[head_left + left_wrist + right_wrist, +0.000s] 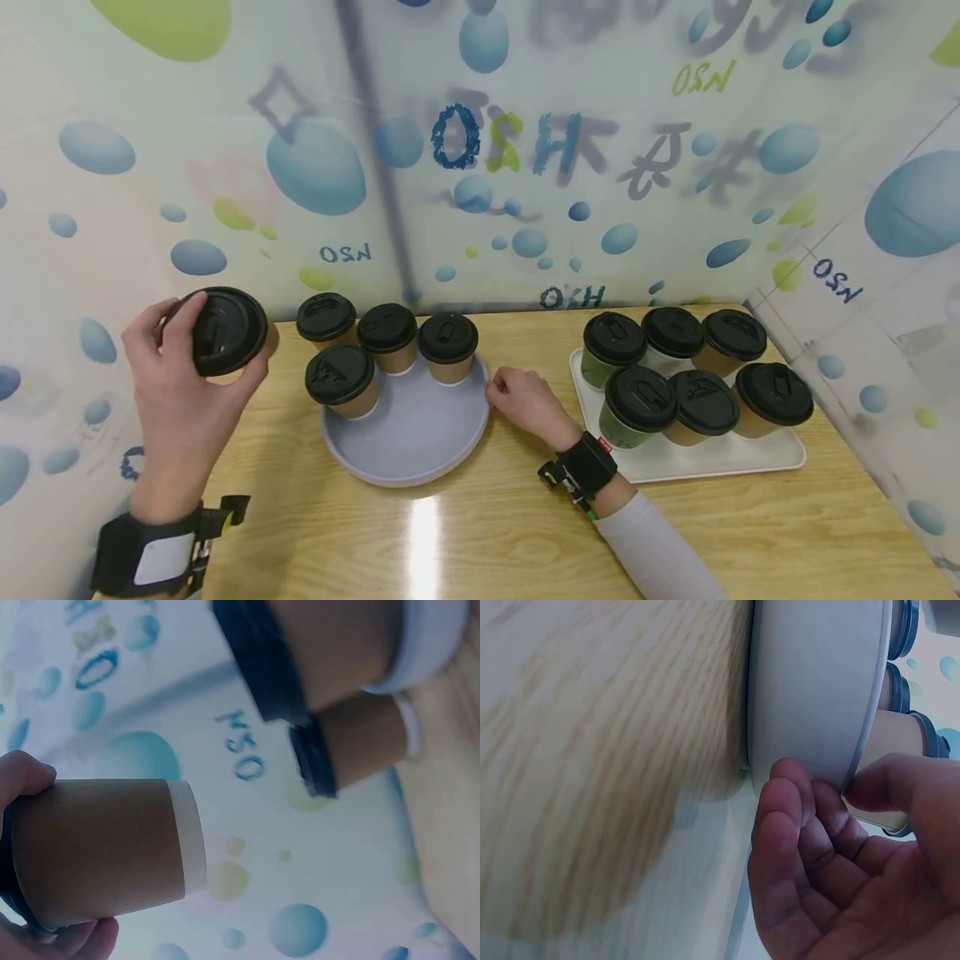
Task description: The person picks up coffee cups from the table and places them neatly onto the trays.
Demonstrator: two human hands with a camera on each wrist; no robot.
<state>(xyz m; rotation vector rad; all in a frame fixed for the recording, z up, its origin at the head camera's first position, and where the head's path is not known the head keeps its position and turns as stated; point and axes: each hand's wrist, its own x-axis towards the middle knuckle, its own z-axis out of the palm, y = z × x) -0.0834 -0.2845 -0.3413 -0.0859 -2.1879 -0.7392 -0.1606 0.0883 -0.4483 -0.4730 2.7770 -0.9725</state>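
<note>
My left hand [176, 367] grips a brown paper coffee cup [105, 847] with a black lid [225, 329], raised above the table's left side. In the left wrist view, fingers and thumb curl round it near the lid. At the middle is a round grey tray [420, 442] carrying 3 lidded brown cups, including a front-left cup [342, 379]. Another lidded cup [326, 319] stands behind them at the back left, its base hidden in the head view. My right hand [528, 404] pinches the tray's right rim between thumb and fingers, as the right wrist view [840, 855] shows.
To the right, a white rectangular tray [720, 462] bears several black-lidded cups, some green like the front-left one [637, 408], others brown. A wall covering [480, 225] with blue and green drops rises behind the wooden table [480, 542] and along its sides.
</note>
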